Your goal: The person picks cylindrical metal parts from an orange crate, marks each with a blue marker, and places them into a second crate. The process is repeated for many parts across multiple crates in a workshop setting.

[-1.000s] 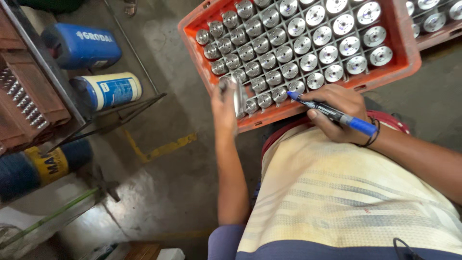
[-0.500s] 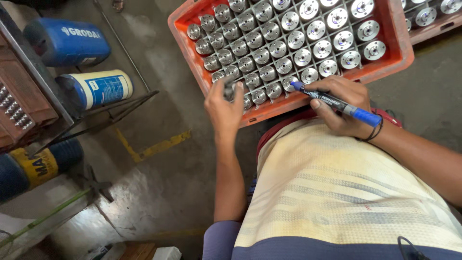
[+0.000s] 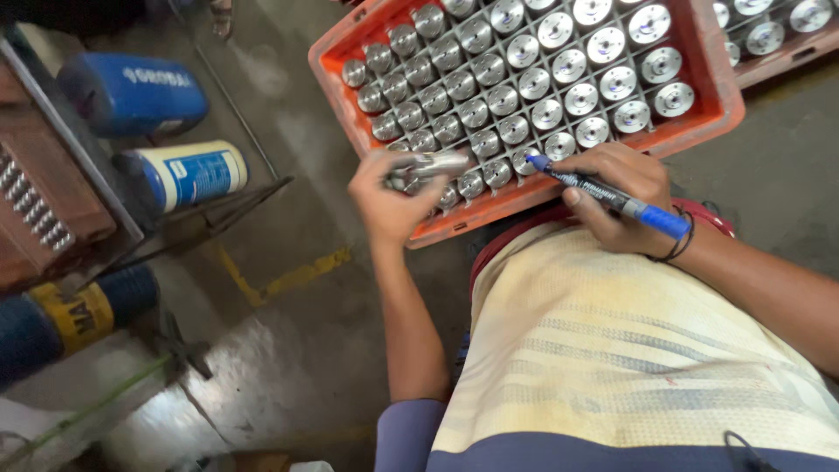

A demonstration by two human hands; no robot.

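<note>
An orange plastic crate (image 3: 712, 87) rests on my lap, its grid packed with several round silver metal parts (image 3: 516, 92). My left hand (image 3: 389, 201) grips one silver cylindrical part (image 3: 428, 166), lifted on its side just above the crate's near-left corner. My right hand (image 3: 616, 197) holds a blue marker pen (image 3: 612, 197), tip pointing left toward the front row of parts. A dark band circles my right wrist. My pale striped shirt fills the lower right.
To the left stand a blue canister (image 3: 131, 92), a white-and-blue can (image 3: 188, 175) and a blue-and-yellow cylinder (image 3: 70, 315) by a metal rack (image 3: 52, 188). A yellow line (image 3: 288, 280) marks the concrete floor. A second crate (image 3: 786, 39) sits at top right.
My left hand has pulled a silver part out of the crate's front row and turned it sideways. The right hand with the marker stays almost still.
</note>
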